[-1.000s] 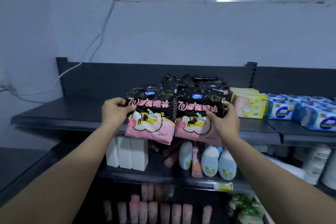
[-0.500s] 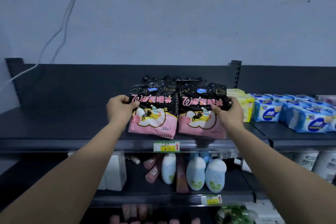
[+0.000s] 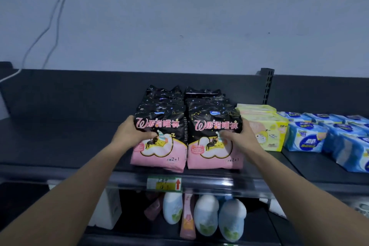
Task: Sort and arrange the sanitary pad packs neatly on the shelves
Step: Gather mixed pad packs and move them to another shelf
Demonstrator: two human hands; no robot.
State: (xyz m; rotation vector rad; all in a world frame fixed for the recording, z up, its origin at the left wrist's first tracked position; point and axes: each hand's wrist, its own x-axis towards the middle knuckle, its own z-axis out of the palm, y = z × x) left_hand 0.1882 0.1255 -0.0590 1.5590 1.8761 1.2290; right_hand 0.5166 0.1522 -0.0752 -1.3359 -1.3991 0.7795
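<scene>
Top shelf [image 3: 60,146], centre of frame: two black-and-pink sanitary pad packs, half a second ago held with their bases at the shelf lip, now set further in and standing on the board just behind its front edge. Left pack [image 3: 157,158] and right pack [image 3: 211,160] stand side by side, touching, upright, long axis vertical. Printed fronts face the camera, black tops up, pink bases down, with matching packs filed behind each. Left hand [image 3: 129,136] grips the left pack's outer edge, thumb across the front. Right hand [image 3: 239,138] grips the right pack's outer edge, thumb on the front. To the right: yellow packs [image 3: 267,130], then blue packs [image 3: 307,138]. Price label [image 3: 163,184] sits on the lip below.
</scene>
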